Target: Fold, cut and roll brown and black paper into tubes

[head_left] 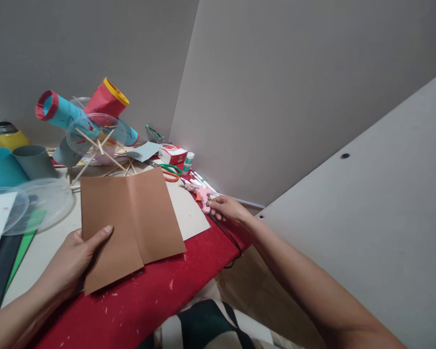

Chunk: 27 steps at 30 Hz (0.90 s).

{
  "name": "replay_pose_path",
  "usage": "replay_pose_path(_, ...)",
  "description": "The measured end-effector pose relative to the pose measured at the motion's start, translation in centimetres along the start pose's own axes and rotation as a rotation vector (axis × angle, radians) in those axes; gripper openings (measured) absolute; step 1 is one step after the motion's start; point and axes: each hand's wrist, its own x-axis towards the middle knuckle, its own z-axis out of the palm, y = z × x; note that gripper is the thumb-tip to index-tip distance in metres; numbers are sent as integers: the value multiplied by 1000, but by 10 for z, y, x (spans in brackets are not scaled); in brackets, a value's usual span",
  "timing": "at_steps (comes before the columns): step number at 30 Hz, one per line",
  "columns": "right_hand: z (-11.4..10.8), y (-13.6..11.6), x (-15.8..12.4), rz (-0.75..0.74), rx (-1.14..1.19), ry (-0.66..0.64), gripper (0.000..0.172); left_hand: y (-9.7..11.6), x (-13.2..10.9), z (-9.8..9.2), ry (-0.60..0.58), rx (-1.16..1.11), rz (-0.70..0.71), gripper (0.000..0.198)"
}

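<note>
Table [47, 247] is carrying: one brown card [131, 223], one pair of scissors [170, 172], one pink glue gun [202, 195], one red box [172, 154], two cups [34, 162].

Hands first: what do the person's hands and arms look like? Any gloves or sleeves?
No gloves and no sleeves. The left hand and the right hand are both bare, with no ring showing, and the left thumbnail looks unpainted. The left forearm and the right forearm are bare too, with no watch or bracelet in view.
</note>
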Motion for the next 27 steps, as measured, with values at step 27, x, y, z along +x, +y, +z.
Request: replay_pose_path(27,-6,-18,-35,-152,-949,327,31,-3,0,-2,-17,-84,31,46)
